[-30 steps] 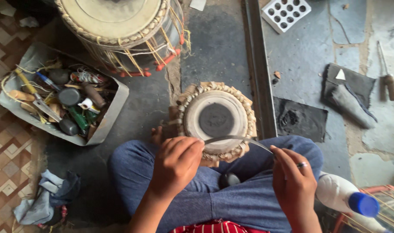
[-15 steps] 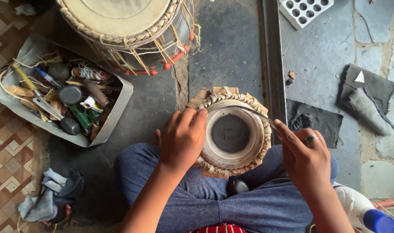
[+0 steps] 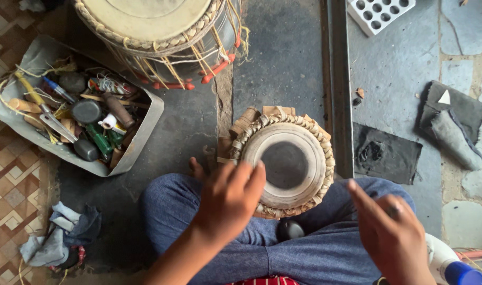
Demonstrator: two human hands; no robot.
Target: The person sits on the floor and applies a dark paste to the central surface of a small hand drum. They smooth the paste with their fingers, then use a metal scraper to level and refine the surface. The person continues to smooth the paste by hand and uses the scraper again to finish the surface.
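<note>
- sitting cross-legged on the floor, small drum (image 3: 285,163) resting between the knees, dark spot in the middle of the skin facing up; braided rim looking whole all the way round
- left hand (image 3: 231,198) hovering over the near-left edge of that drum, fingers spread loosely, gripping nothing; whether it's touching the rim, hard to say through the blur
- right hand (image 3: 391,235) hanging just off the drum's right side above the knee, open and relaxed, holding nothing either
- guessing at head work on a mostly finished skin; no tool in hand right now, so probably checking by feel
- lying around: big laced drum (image 3: 156,26) up top, tray of tools (image 3: 77,119) on the left, rags (image 3: 61,237), dark cloth patch (image 3: 386,155), white bottle with blue cap (image 3: 452,264)
</note>
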